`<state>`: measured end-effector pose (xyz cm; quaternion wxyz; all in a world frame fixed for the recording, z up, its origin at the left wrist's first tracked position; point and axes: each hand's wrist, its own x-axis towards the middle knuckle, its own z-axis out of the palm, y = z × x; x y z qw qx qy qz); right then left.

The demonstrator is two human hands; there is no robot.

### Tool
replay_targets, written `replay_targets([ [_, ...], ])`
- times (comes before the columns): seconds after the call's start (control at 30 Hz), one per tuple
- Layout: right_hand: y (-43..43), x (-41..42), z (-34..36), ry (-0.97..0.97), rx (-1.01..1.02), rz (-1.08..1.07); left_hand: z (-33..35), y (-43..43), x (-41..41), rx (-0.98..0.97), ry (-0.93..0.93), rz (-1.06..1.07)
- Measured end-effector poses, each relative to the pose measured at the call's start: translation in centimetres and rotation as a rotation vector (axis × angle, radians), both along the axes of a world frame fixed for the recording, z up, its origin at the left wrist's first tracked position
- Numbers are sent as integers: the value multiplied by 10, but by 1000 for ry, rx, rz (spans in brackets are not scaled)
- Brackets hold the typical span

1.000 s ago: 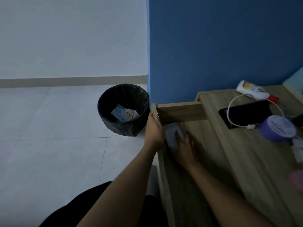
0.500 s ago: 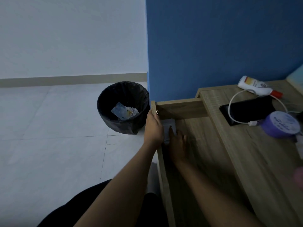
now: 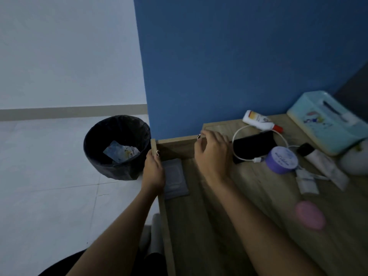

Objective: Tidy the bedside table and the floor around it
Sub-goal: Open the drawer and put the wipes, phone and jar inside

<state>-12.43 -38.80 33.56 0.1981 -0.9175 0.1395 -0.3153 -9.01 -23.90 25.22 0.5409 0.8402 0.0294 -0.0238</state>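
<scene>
The left hand's [image 3: 154,170] fingers curl over the side wall of the open drawer [image 3: 175,145], gripping it near the back corner. The right hand [image 3: 214,154] hovers above the drawer with its fingers loosely bent, holding nothing. A grey packet [image 3: 175,178] lies flat in the drawer's back left corner, just beside the left hand. To the right, the wooden bedside table [image 3: 268,196] carries a phone [image 3: 253,144], a purple tub [image 3: 282,159] and a tissue box [image 3: 322,120]. A black bin [image 3: 117,146] stands on the pale tiled floor [image 3: 49,176] against the blue wall [image 3: 219,56].
</scene>
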Motion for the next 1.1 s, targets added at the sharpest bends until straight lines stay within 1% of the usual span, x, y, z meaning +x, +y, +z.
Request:
replay_targets([
  [0.07,-22,0,15,-20,-32,-63,0,0,0,7,-12,-1],
  [0.13,-43,-3,23,10,-55,-141,0,-2,1,18,-13,-2],
  [0.17,-53,-5,25,57,-66,-182,1,-3,1,23,-10,-3],
  [0.23,-69,-7,22,232,-65,-270,2,-5,0,27,-6,-4],
  [0.33,-82,-12,14,481,46,-385,3,-5,0,20,-12,-7],
  [0.4,-84,-15,7,538,89,-405,3,-5,0,13,-13,-7],
  [0.5,-79,-18,-6,581,74,-374,3,-5,0,5,-15,-7],
  [0.7,-74,-15,-15,495,46,-425,3,-5,0,3,1,2],
  [0.83,-75,-21,-14,408,91,-442,4,-7,0,2,4,11],
  [0.9,-74,-28,-14,310,151,-415,5,-8,0,-1,5,16],
  [0.97,-66,-37,-16,165,232,-313,4,-8,0,-4,3,21],
  [1.03,-52,-47,-18,45,279,-134,3,-8,0,0,5,26],
  [1.1,-34,-56,-19,-1,268,76,3,-8,0,11,8,32],
])
